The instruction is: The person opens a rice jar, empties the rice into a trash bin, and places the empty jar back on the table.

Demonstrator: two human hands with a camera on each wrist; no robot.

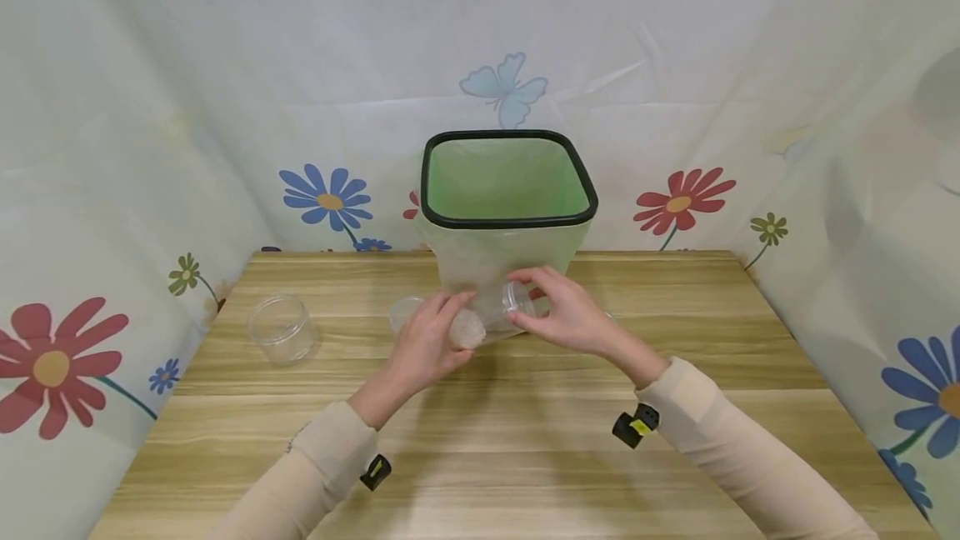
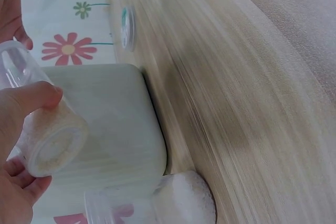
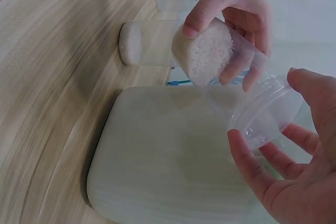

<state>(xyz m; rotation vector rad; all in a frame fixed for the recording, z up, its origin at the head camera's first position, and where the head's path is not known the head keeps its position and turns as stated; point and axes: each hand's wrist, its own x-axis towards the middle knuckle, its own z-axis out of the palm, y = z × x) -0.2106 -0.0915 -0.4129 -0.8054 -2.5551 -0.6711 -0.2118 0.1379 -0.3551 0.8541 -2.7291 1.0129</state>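
Note:
A clear plastic jar [image 1: 491, 307] with white rice-like grains [image 3: 207, 56] at its base is held tilted between both hands, in front of the pale green bin [image 1: 495, 252]. My left hand [image 1: 429, 340] grips the end with the grains, its thumb and fingers wrapped round the wall. At the other end, the fingers and thumb of my right hand [image 1: 566, 315] pinch the mouth rim. A second clear jar [image 3: 131, 43], also with white grains in its bottom, stands beside the left hand, partly hidden behind it in the head view.
Another clear jar [image 1: 281, 327] stands at the left on the wooden table [image 1: 480, 457]. Right of the bin lies a round clear lid-like piece [image 2: 127, 29], mostly hidden behind the right hand in the head view. The bin has a black rim [image 1: 510, 223]. Flowered curtains [image 1: 330, 65] surround the table.

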